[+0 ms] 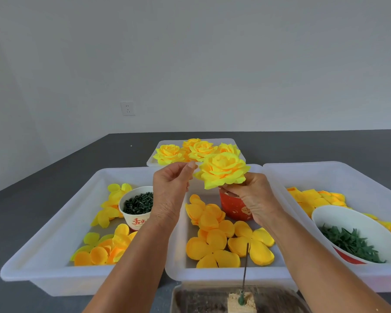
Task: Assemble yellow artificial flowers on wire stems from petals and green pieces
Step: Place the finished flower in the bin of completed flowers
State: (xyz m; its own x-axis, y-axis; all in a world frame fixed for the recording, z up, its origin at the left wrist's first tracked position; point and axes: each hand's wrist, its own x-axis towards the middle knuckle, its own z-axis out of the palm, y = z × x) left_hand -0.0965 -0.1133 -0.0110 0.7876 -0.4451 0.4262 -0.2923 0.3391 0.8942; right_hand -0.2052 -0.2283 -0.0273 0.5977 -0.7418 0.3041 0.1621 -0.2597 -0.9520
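- The right hand [250, 195] grasps the yellow flower [221, 172] from beneath, above the middle tray [178, 267].
- The left hand [171, 184] pinches an outer petal edge.
- Light, soft, easily crushed; best held at its base.
- A wire stem [246, 267] stands at the near edge.

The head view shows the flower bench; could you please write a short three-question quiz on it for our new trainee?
1. True or false: the right hand holds the assembled flower from underneath.
2. What fills the white cup in the left tray? A) green leaf pieces B) dark pins C) petals
3. Fill in: the finished flowers lie in the ___ tray.

Key: 1 true; 2 B; 3 far. The left hand touches the flower's edge with its fingertips.
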